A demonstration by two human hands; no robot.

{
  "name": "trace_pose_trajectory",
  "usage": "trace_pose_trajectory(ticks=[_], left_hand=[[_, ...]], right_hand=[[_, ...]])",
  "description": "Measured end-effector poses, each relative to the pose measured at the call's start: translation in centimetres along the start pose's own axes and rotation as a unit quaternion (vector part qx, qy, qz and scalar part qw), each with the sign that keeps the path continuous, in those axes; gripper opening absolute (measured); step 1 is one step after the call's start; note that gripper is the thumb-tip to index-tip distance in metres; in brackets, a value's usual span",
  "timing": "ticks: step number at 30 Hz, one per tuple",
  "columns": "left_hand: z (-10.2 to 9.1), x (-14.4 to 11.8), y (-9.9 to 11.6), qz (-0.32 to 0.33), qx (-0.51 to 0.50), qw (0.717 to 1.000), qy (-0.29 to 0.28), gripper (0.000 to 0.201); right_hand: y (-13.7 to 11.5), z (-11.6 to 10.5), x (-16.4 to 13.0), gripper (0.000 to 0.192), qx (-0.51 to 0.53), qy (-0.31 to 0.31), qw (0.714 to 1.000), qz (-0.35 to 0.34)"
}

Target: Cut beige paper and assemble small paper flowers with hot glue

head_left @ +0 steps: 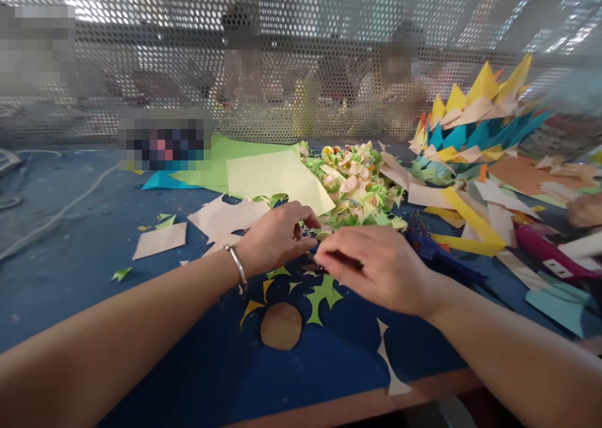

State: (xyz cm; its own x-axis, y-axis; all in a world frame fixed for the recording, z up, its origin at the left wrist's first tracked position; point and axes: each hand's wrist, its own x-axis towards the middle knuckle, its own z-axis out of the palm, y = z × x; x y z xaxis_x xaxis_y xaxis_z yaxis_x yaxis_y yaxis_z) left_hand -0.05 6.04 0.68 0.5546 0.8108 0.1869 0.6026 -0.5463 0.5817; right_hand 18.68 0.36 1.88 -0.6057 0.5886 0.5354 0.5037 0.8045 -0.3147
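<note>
A heap of small green, pink and cream paper cuttings [357, 183] is sitting just beyond a person's left hand [279, 237] and right hand [376, 265]; their fingers are curling close together, hiding whatever lies between, so whether either is gripping anything cannot be told. Another person's hand [584, 212] is blurring at the right. A dark blue glue gun [442, 259] is lying beside the right wrist. A perforated metal screen [291, 102] is bounding the far side, while the scrap-dotted blue tabletop [211, 371] is spreading leftward.
</note>
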Motion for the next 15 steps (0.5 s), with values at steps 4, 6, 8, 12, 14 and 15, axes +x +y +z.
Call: trace_pose_trajectory(ticks=[4, 6, 8, 12, 14, 15], left_hand=[[1.0, 0.5, -0.6, 0.049, 0.011, 0.999, 0.009, 0.011], [1.1, 0.7, -0.5, 0.076, 0.008, 0.997, 0.023, 0.007], [0.7, 0.5, -0.2, 0.078, -0.004, 0.997, 0.017, 0.011], [-0.7, -1.4, 0.4, 0.092, -0.001, 0.995, 0.048, 0.014], [-1.3, -2.9, 0.5, 0.120, 0.020, 0.990, 0.069, 0.017], [-1.4, -3.6, 0.5, 0.127, 0.025, 0.989, 0.071, 0.018]], right_hand=[[0.8, -0.5, 0.2, 0.017, -0.011, 0.073, 0.992, 0.103], [1.2, -0.6, 0.3, 0.017, -0.002, 0.089, 0.987, 0.136], [1.5, -0.7, 0.3, 0.017, 0.007, 0.095, 0.983, 0.157], [1.9, -0.8, 0.4, 0.017, 0.024, 0.101, 0.979, 0.177], [2.1, -0.8, 0.4, 0.016, 0.037, 0.095, 0.978, 0.183], [2.2, -0.8, 0.4, 0.016, 0.044, 0.090, 0.978, 0.184]])
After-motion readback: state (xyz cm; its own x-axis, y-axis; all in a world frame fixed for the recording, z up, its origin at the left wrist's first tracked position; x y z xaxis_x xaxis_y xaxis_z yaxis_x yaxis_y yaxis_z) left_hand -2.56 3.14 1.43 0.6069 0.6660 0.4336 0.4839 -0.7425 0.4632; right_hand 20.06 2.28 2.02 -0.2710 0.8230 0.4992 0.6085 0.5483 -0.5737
